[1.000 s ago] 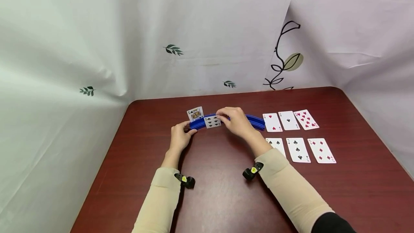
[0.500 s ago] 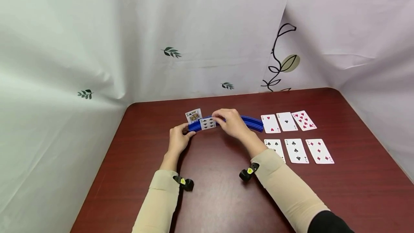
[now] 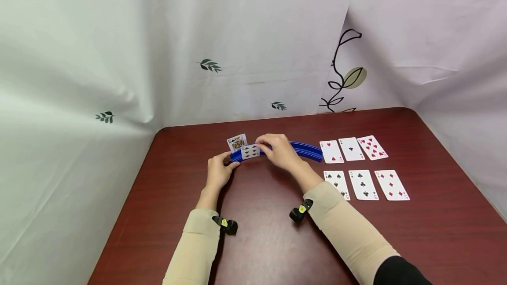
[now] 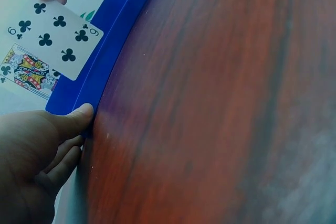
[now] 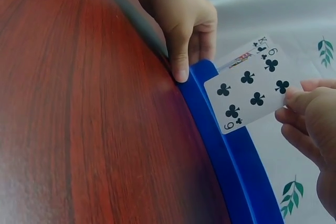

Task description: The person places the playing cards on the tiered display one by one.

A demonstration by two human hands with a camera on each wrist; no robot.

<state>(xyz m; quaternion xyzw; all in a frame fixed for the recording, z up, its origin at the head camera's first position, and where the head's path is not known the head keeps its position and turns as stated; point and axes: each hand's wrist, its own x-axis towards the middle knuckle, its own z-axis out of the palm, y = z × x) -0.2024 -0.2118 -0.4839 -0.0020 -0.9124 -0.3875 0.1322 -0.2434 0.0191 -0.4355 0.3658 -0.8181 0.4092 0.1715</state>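
A curved blue card holder (image 3: 306,151) stands toward the back of the table. My left hand (image 3: 219,170) grips its left end, thumb in front and fingers behind. In the holder near that end a king of clubs (image 3: 236,142) stands upright. Between the thumb and fingers of my right hand (image 3: 279,151) a six of clubs (image 3: 250,151) is pinched by one end. In the right wrist view the six (image 5: 252,90) overlaps part of the king, its lower edge right at the holder's groove (image 5: 220,121).
Right of the holder, several cards lie face up in two rows, among them a two of hearts (image 3: 332,151), a five of spades (image 3: 336,183) and a five of diamonds (image 3: 392,184). A white patterned curtain (image 3: 253,47) hangs behind the dark red table (image 3: 261,241).
My right hand has carried the six of clubs left along the holder, closer to the king. The left hand keeps its grip on the holder's end.
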